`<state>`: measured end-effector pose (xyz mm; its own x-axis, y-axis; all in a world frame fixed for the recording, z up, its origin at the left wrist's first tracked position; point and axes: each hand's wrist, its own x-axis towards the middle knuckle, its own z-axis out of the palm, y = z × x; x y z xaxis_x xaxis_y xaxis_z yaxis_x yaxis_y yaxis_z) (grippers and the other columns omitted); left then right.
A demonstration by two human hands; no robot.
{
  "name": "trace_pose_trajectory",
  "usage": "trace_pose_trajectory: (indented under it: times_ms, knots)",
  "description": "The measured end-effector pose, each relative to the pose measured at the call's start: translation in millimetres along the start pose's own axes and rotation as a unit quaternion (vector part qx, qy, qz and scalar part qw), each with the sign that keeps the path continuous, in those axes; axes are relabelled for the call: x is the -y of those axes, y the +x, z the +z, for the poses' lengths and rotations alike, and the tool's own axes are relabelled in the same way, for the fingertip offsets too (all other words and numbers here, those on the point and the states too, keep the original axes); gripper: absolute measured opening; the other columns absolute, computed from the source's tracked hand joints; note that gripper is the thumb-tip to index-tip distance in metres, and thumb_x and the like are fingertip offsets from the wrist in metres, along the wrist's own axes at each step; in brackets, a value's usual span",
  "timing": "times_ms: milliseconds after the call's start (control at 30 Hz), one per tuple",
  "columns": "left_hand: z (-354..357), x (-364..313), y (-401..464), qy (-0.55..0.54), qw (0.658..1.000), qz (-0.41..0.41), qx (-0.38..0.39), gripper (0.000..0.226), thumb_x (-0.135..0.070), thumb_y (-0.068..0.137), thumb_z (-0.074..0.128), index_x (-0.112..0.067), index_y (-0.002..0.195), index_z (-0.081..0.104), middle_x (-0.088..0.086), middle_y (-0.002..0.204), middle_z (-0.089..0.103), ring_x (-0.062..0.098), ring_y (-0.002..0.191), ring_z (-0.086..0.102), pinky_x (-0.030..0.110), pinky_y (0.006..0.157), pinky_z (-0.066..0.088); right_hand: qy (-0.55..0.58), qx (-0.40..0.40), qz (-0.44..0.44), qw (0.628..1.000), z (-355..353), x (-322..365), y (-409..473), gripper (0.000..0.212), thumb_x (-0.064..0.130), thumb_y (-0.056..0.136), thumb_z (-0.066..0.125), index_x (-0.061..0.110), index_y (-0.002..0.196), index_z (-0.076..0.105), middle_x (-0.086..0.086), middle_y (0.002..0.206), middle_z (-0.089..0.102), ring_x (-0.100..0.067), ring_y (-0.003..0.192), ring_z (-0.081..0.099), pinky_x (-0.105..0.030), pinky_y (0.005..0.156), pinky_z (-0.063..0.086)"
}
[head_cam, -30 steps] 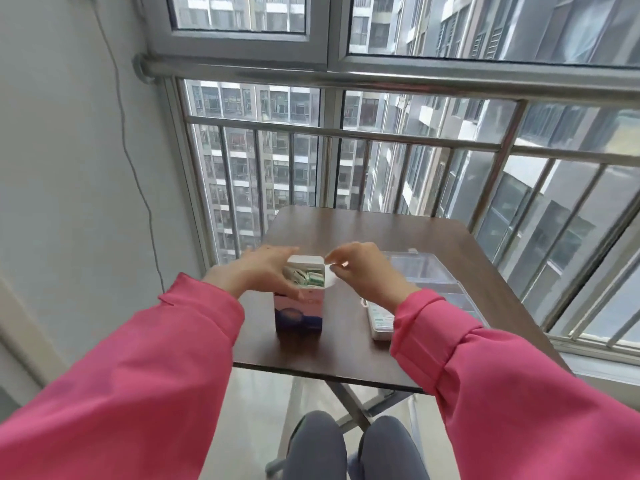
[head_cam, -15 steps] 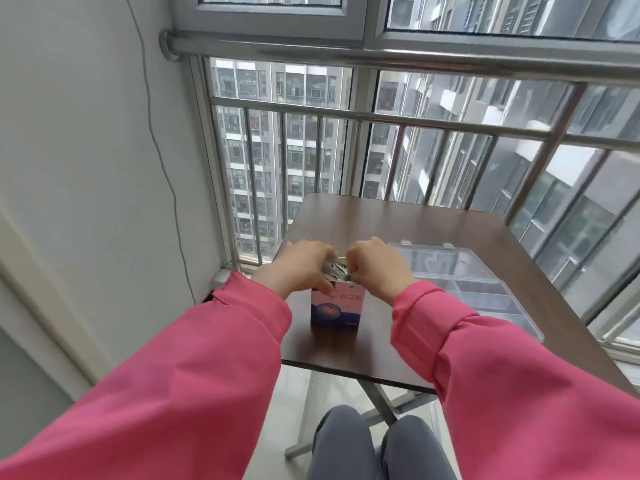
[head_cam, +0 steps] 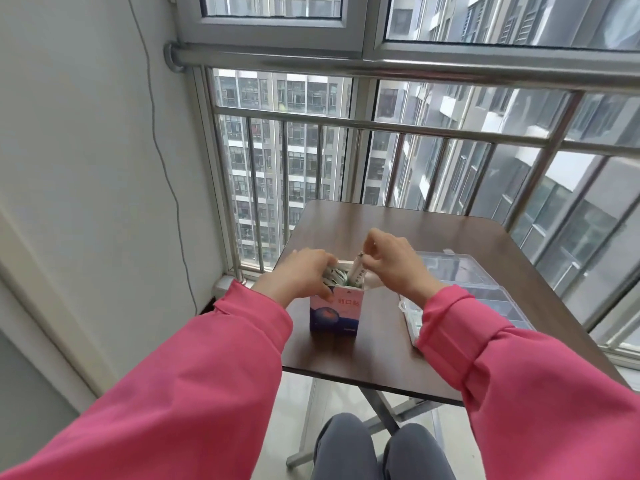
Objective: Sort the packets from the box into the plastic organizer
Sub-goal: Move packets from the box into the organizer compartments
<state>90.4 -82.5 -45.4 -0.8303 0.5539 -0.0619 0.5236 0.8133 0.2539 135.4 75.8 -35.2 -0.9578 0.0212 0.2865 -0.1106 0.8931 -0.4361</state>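
Behind the table [head_cam: 398,358], railings; left hand [head_cam: 304,277] grips the box [head_cam: 334,313] while right hand [head_cam: 388,261], previously inside, now pinches a packet [head_cam: 358,270] half-lifted out, organizer [head_cam: 485,299] beside the box waiting.

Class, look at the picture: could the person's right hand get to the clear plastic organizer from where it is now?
Probably yes. The right hand pinches a packet at the open top of the box, and the plastic organizer lies just to its right on the table, with nothing visible between them.
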Motion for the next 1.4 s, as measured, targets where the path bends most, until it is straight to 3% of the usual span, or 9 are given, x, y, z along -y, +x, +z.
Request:
trace_pose_trajectory:
  times_ms: [167,267,400,600,767,900,1067,1200,1400]
  knots:
    - [2.3,-22.6,-3.6,-0.048,0.998,0.029,-0.008,0.083,-0.03,0.082,0.065,-0.02,0.149,0.017,0.006,0.154,0.022,0.022,0.144,0.013,0.05,0.117,0.006,0.08,-0.079,-0.005,0.994,-18.0,-3.5,-4.2,0.003,0.005,0.085,0.06,0.005,0.086,0.058,-0.011,0.087,0.067,-0.026,0.081,0.063,-0.041,0.076,0.052]
    - [0.6,-47.3,-2.8,-0.202,0.973,0.084,-0.066,0.059,-0.018,0.091,0.052,-0.017,0.146,0.031,0.007,0.145,0.039,0.023,0.136,0.03,0.041,0.112,0.024,0.147,-0.111,0.025,0.982,-33.0,-7.9,-10.5,0.009,0.006,0.084,0.063,0.01,0.08,0.056,-0.007,0.081,0.066,-0.018,0.074,0.063,-0.029,0.068,0.052]
    - [2.8,-74.6,-7.4,-0.298,0.94,0.095,-0.132,0.036,-0.011,0.096,0.039,-0.011,0.132,0.047,0.008,0.119,0.061,0.019,0.101,0.056,0.026,0.076,0.037,0.342,-0.12,0.089,0.928,-52.4,-24.1,-28.4,0.021,0.0,0.086,0.061,0.014,0.073,0.051,-0.006,0.074,0.066,-0.015,0.064,0.065,-0.022,0.054,0.047]
    - [13.4,-100.7,-1.1,-0.394,0.905,0.106,-0.122,0.022,-0.008,0.098,0.042,-0.008,0.104,0.063,0.011,0.089,0.071,0.011,0.067,0.065,0.021,0.06,0.049,0.465,-0.12,0.115,0.87,-71.8,-49.6,-50.9,0.02,-0.01,0.081,0.062,0.008,0.075,0.055,-0.009,0.075,0.064,-0.017,0.07,0.064,-0.021,0.063,0.056]
    - [24.4,-113.5,6.3,-0.499,0.855,0.085,-0.112,0.01,-0.002,0.09,0.058,-0.012,0.087,0.059,0.008,0.083,0.068,0.012,0.062,0.069,0.019,0.058,0.053,0.393,-0.098,0.158,0.901,-82.3,-72.4,-63.5,0.019,0.003,0.077,0.073,0.014,0.075,0.058,-0.005,0.073,0.068,-0.008,0.056,0.063,-0.017,0.054,0.046]
    - [35.7,-125.8,17.0,-0.519,0.841,0.047,-0.142,0.021,0.002,0.083,0.065,-0.013,0.073,0.054,0.012,0.075,0.068,0.025,0.067,0.069,0.034,0.066,0.056,0.384,-0.102,0.188,0.898,-80.6,-94.3,-68.4,0.018,0.002,0.079,0.07,0.017,0.078,0.063,-0.004,0.072,0.065,-0.007,0.056,0.058,-0.014,0.05,0.044]
    - [54.3,-132.8,30.5,-0.484,0.851,0.01,-0.202,0.02,-0.013,0.094,0.054,-0.018,0.075,0.052,0.008,0.081,0.068,0.019,0.069,0.07,0.027,0.067,0.055,0.372,-0.093,0.251,0.889,-65.8,-127.3,-65.3,0.021,-0.009,0.084,0.058,0.009,0.075,0.063,-0.016,0.079,0.063,-0.019,0.066,0.06,-0.013,0.055,0.052]
    - [63.2,-132.9,36.5,-0.405,0.893,0.025,-0.194,0.018,-0.016,0.097,0.049,-0.017,0.08,0.054,0.005,0.081,0.068,0.015,0.073,0.069,0.027,0.073,0.052,0.309,-0.06,0.275,0.908,-45.0,-140.2,-56.6,0.011,-0.011,0.083,0.058,-0.001,0.081,0.063,-0.017,0.075,0.062,-0.018,0.06,0.06,-0.014,0.053,0.052]
    - [73.8,-133.2,43.0,-0.321,0.934,0.027,-0.156,0.01,-0.013,0.097,0.046,-0.011,0.092,0.054,0.008,0.089,0.071,0.023,0.084,0.067,0.031,0.076,0.048,0.067,0.01,0.208,0.976,-10.3,-137.9,-41.5,0.017,-0.004,0.081,0.056,0.004,0.08,0.071,-0.019,0.085,0.07,-0.03,0.085,0.066,-0.035,0.081,0.053]
